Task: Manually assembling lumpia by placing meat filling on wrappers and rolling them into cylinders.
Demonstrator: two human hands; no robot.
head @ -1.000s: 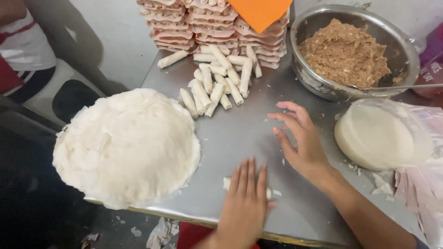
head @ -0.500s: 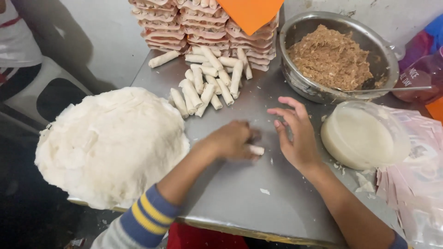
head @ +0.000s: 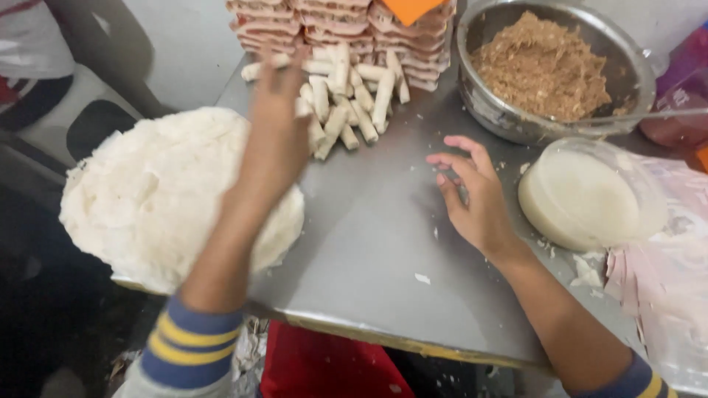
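Note:
My left hand [head: 279,129] stretches out over the near edge of a pile of white rolled sticks [head: 358,92], fingers extended and spread; one roll lies right at its thumb side. My right hand [head: 472,195] rests on its edge on the steel table [head: 369,250], fingers apart and holding nothing. A thick round stack of white wrappers [head: 169,195] lies under my left forearm at the table's left edge.
A metal bowl [head: 487,110] of brown minced filling stands at the back right, with a clear round tub of white paste [head: 590,199] in front of it. Stacked wrapper packs [head: 332,29] line the back. Pink plastic packets [head: 664,287] lie at the right. Another person [head: 29,59] sits at the upper left.
My left hand has carried a finished roll from the middle of the table forward to the pile and its fingers have spread. My right hand has barely moved.

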